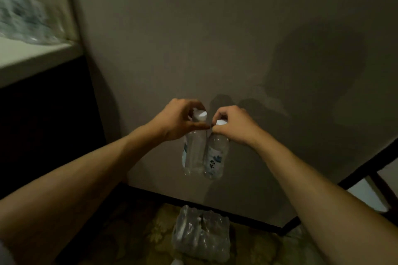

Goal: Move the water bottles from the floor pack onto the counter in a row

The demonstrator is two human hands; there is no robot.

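Note:
Two clear water bottles with white caps hang side by side in mid-air in front of the wall. My left hand (pixel 175 121) grips the left bottle (pixel 193 153) by its neck. My right hand (pixel 233 125) grips the right bottle (pixel 216 156) the same way. The two bottles touch each other. Below them, on the patterned floor, lies the plastic-wrapped floor pack (pixel 201 235) with more bottles inside. The white counter (pixel 32 56) is at the upper left, with several blurred bottles (pixel 25 13) standing on it.
A plain grey wall (pixel 215 38) fills the view ahead. A dark cabinet front (pixel 43 125) sits under the counter at the left. A dark-framed piece of furniture (pixel 366 178) stands at the lower right.

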